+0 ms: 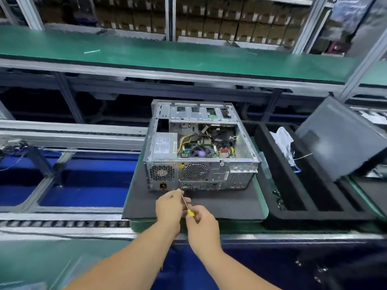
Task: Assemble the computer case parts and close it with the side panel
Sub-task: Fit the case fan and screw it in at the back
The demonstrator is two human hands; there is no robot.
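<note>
The computer case (201, 147) lies open-side up on a dark mat (230, 206), rear panel toward the person. The label on its power supply (165, 145) is too blurred to read. The right hand (202, 223) pinches a screwdriver (187, 206) by its yellow handle. The left hand (170, 208), fingers curled, steadies the shaft near the tip. A dark side panel (343, 139) leans tilted at the right.

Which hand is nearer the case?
Left. The left hand is just below the case rear; the right hand, holding the screwdriver, sits farther back.
</note>
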